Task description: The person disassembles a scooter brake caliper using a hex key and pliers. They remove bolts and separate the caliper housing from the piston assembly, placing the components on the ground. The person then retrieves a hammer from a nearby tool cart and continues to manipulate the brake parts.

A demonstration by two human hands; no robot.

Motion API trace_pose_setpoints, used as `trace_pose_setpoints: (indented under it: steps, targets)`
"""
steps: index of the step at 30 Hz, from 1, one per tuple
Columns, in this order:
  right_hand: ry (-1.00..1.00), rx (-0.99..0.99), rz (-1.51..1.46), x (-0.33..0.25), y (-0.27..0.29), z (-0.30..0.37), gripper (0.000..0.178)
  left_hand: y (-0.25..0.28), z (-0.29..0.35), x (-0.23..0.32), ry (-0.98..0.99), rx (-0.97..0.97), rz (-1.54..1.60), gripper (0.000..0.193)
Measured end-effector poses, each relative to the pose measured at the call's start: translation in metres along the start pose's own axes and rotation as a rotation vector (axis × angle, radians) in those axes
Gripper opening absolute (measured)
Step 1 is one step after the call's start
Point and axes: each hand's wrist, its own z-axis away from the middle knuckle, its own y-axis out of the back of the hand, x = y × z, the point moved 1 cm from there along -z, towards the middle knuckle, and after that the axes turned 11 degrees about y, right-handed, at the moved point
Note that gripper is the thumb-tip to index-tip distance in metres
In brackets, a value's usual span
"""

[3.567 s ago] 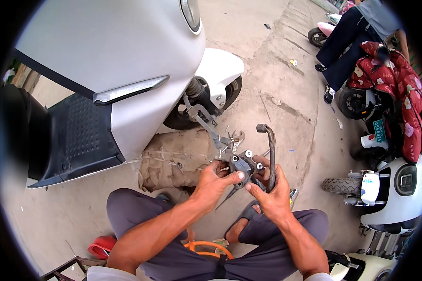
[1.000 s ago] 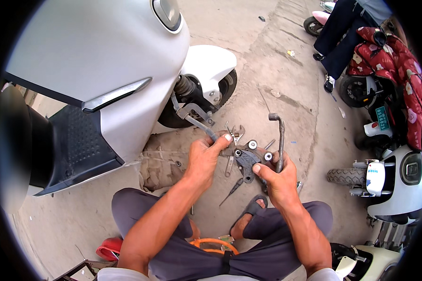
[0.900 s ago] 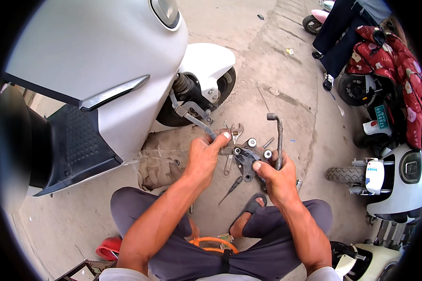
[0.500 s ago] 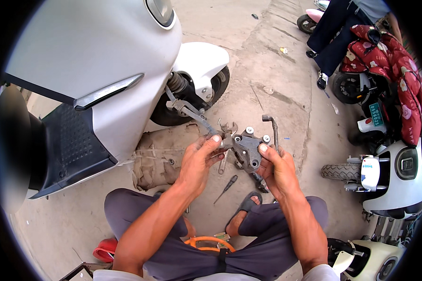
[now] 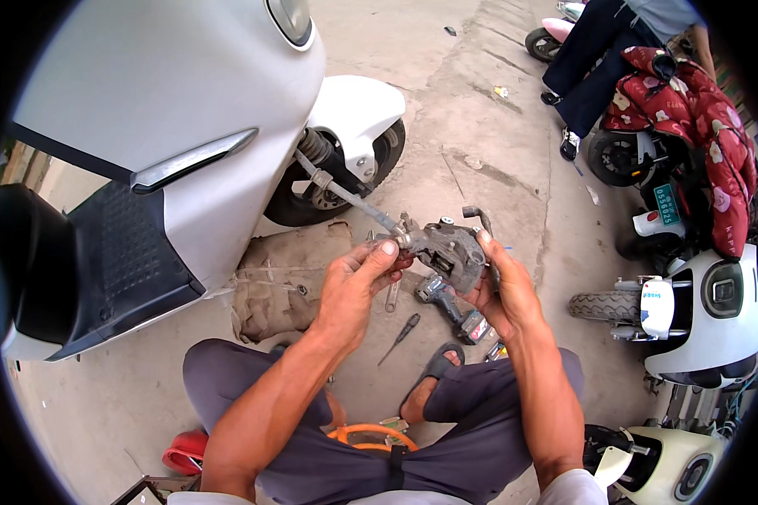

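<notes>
**Brake caliper held off the ground beside the front wheel**

Raised since half a second earlier, the brake caliper [image 5: 448,251] now sits higher above the concrete floor [image 5: 480,126] and closer to the camera, with the cordless driver [image 5: 453,307] now uncovered beneath it. The caliper hangs in the air in front of the white scooter [image 5: 168,126], just outward from its front wheel [image 5: 337,181], and is joined to the fork area by a hose [image 5: 345,195]. Left hand [image 5: 358,282]: fingers closed in a pinch on the caliper's hose end, thumb on top. Right hand [image 5: 501,286]: fingers curled around the caliper body from the far side, supporting it. Handling such a part well likely means keeping the hose slack and unkinked while the right hand bears the weight and the left turns or steadies the fitting. Below the caliper, on the floor, lie one cordless driver, one screwdriver [image 5: 400,335] and one wrench [image 5: 393,295]; a brown cloth [image 5: 282,273] lies between the caliper and the scooter body. Count: one caliper, one hose, two hands, three loose tools. Beyond the caliper, away from the white scooter, stand other parked scooters [image 5: 707,311] and a person's legs [image 5: 598,59].
</notes>
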Motion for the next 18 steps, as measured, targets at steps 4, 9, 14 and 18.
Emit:
trace_pose_setpoints:
  steps: [4, 9, 14, 18]
  targets:
    - [0.007, 0.026, -0.015, -0.0064, -0.002, 0.0002, 0.048, -0.0043, 0.0016, 0.0044, -0.003, -0.043, 0.004, 0.044]
    - [-0.025, -0.043, -0.041, -0.0087, 0.0012, -0.004, 0.05, -0.0044, 0.0033, 0.0081, -0.001, -0.107, 0.018, 0.048]
    - [-0.057, -0.049, -0.038, -0.0116, 0.0049, -0.0062, 0.05, -0.0073, 0.0049, 0.0099, -0.002, -0.144, 0.023, 0.051]
    - [-0.037, -0.04, -0.06, -0.0096, 0.0019, -0.0072, 0.05, -0.0067, 0.0059, 0.01, 0.002, -0.16, 0.031, 0.054]
